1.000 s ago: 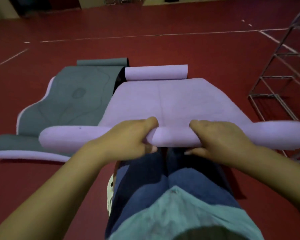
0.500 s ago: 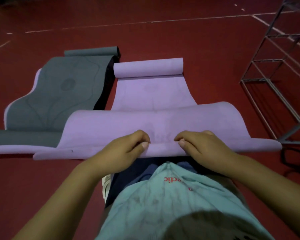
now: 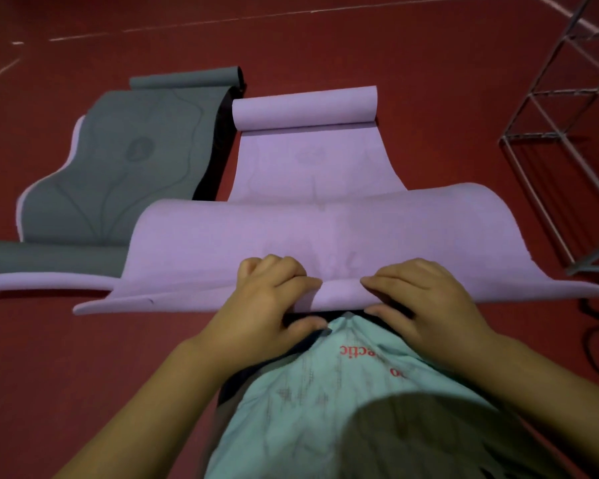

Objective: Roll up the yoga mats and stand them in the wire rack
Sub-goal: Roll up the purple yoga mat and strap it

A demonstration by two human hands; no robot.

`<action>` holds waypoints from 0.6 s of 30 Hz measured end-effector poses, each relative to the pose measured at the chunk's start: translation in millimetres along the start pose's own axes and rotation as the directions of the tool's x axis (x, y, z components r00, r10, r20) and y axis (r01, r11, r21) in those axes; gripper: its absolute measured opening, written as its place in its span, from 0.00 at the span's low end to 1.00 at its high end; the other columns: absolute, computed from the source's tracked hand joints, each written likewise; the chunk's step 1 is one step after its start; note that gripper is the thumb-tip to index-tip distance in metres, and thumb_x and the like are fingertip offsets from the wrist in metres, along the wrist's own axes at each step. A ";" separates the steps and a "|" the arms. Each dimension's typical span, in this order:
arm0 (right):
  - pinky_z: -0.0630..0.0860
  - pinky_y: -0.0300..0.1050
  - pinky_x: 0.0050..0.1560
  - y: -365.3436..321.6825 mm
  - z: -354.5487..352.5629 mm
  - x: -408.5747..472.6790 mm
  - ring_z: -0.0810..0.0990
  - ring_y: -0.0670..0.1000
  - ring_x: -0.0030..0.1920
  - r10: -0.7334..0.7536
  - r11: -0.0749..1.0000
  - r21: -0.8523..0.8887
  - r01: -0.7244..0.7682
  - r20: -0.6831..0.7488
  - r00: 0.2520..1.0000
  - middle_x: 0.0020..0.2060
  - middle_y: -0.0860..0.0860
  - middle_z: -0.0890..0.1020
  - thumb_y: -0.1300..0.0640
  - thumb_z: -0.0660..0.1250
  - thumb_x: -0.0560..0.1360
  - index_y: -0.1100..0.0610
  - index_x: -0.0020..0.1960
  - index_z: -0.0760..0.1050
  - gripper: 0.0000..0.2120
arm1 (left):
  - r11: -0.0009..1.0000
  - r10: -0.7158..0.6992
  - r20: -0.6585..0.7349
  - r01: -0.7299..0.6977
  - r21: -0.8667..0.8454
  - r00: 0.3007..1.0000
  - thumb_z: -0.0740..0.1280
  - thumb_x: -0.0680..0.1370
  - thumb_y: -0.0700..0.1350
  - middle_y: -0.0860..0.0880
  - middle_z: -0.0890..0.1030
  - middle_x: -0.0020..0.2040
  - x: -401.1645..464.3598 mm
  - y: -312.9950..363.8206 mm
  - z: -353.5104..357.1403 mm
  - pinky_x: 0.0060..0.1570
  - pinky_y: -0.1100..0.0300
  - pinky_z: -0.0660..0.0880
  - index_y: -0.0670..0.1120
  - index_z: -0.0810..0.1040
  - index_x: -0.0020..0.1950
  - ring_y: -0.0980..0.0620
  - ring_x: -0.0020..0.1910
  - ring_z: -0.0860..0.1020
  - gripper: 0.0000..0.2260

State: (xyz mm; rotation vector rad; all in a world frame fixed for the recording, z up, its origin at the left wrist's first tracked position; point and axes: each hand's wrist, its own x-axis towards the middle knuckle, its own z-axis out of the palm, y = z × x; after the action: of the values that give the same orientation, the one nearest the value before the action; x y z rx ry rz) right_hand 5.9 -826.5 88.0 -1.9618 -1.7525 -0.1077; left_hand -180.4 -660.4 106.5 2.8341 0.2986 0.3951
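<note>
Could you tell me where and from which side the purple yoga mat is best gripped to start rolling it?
Grip the purple yoga mat at its near short edge, from the person's side, hands either side of the middle. That edge already curls over, and the left hand and right hand pinch it there. The far end is curled up, so it probably suits less.

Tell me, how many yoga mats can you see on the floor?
2. The purple mat lies in the middle, its near edge pinched by the left hand and right hand. The grey mat lies left of it. None seems hidden.
</note>
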 end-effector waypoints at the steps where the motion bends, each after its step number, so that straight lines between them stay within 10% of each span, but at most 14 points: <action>1: 0.74 0.46 0.46 -3.1 -0.8 1.6 0.79 0.54 0.43 0.034 0.999 -0.004 -0.034 0.024 0.999 0.45 0.51 0.83 0.47 0.67 0.71 0.57 0.49 0.83 0.15 | 1.000 0.002 0.016 -0.003 0.028 1.000 0.66 0.72 0.57 0.53 0.76 0.46 1.3 0.2 0.8 0.44 0.57 0.58 0.50 0.80 0.55 0.52 0.45 0.71 0.16; 11: 0.70 0.42 0.49 -13.3 -26.9 14.8 0.77 0.47 0.49 0.165 0.968 0.120 -0.220 0.353 0.921 0.45 0.46 0.81 0.50 0.72 0.71 0.49 0.50 0.82 0.09 | 0.979 -0.161 0.047 0.166 -0.119 0.986 0.72 0.67 0.52 0.54 0.79 0.34 -1.4 18.6 -2.3 0.35 0.65 0.65 0.50 0.83 0.41 0.53 0.35 0.75 0.08; 18: 0.70 0.34 0.39 -5.8 -28.0 35.8 0.77 0.42 0.38 0.263 0.907 0.111 -0.407 0.605 0.751 0.35 0.43 0.80 0.51 0.72 0.71 0.48 0.47 0.83 0.05 | 0.816 -0.434 0.358 0.529 -0.232 0.826 0.72 0.73 0.50 0.53 0.81 0.38 15.4 18.4 -3.2 0.37 0.64 0.70 0.50 0.85 0.43 0.58 0.35 0.75 0.04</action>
State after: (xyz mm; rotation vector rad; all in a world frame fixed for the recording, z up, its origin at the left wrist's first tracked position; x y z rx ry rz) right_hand 13.9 -805.3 127.8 -2.2292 -1.5938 0.8816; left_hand -163.9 -673.4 118.5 2.3288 0.7971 -0.0823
